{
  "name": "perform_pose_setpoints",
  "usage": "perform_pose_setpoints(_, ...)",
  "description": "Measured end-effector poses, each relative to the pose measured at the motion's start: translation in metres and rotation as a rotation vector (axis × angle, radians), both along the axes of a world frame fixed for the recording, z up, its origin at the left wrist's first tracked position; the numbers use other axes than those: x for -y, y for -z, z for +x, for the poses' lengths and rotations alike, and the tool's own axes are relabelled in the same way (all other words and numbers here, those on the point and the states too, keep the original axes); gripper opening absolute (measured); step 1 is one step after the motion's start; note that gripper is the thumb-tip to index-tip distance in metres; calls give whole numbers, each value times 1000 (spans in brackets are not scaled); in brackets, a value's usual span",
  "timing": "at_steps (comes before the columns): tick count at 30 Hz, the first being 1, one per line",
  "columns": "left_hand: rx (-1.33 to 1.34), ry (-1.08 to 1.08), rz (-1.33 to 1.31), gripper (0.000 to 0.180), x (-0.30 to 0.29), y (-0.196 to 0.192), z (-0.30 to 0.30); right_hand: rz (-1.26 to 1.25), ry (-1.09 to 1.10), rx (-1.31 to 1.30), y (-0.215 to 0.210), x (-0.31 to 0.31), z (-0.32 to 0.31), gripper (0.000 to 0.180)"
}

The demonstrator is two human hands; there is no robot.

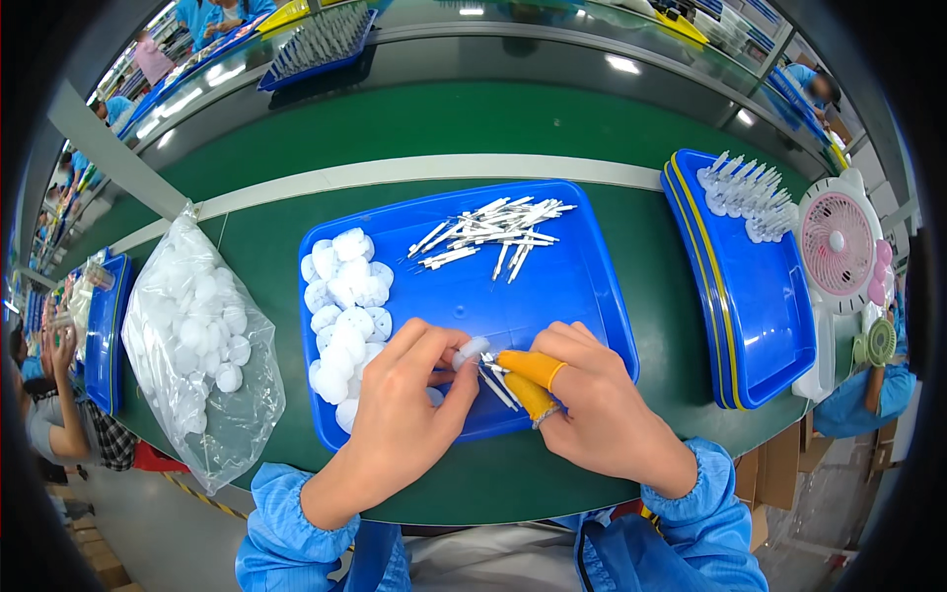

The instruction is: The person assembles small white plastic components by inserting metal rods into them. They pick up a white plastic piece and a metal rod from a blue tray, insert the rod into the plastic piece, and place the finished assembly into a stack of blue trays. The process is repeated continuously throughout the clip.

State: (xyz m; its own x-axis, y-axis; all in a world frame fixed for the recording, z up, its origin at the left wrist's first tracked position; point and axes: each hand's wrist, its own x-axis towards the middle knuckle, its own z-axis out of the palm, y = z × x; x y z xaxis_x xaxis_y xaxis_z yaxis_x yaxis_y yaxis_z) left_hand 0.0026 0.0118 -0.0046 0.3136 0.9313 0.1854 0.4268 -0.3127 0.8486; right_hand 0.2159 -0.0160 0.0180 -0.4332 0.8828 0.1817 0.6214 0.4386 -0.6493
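Note:
Over the near part of a blue tray point(434, 306), my left hand point(404, 400) pinches a round translucent white plastic piece point(473, 347). My right hand point(607, 409), with yellow covers on thumb and forefinger, is closed on a thin white stick point(490, 361) whose end meets the round piece; the fingers partly hide the join. Other loose white sticks point(500, 389) show just below the fingertips. Along the tray's left side lies a heap of similar round white pieces point(345, 286). A pile of thin white sticks point(498, 232) with fine wire-like ends occupies its far part.
To the left stands a clear plastic bag point(202, 335) full of round white pieces. Stacked blue and yellow trays point(755, 335) at right carry upright assembled pieces point(750, 197), beside a pink-and-white fan point(837, 232). Beyond a white ledge point(424, 170), a tray of upright pieces point(321, 44) sits on the line.

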Motion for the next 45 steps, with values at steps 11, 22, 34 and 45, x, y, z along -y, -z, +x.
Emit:
perform_pose_setpoints(11,26,-47,-92,15,3,-4,2,19,60,0,5,-5,-5,49)
perform_pose_setpoints(22,18,-8,81,18,4,2,1,134,116,-160,17,5,-20,26)
perform_pose_setpoints(34,-136,-12,60,18,11,0,1,20,145,-183,17,-10,-21,25)
perform_pose_setpoints(45,-7,-41,-37,15,-3,-3,-5,349,356,293,45,-96,12,25)
